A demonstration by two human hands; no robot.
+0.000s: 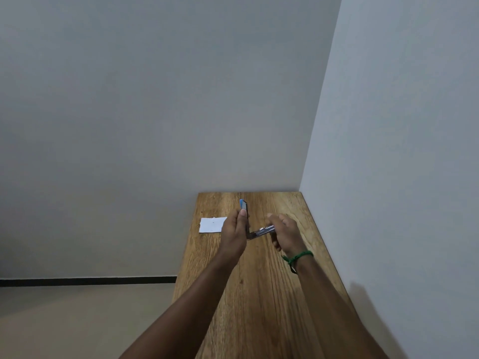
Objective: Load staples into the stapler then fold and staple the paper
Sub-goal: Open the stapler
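Far left there's the paper (213,225), a small white sheet lying flat near the table's (259,301) left edge, nobody touching it, just beside the left hand; left hand (234,233) is closed round the stapler's (260,232) blue-tipped top arm, thumb laid up along it, holding that arm pointing away toward the wall; stapler is swung wide open into an L shape, held up over the middle of the table between both hands; the shiny metal half sticks out to the right; right hand (286,233) has its fingers curled round the far end of that metal half; can't tell if any staples are in there, too small; green band (298,256) on the right wrist.
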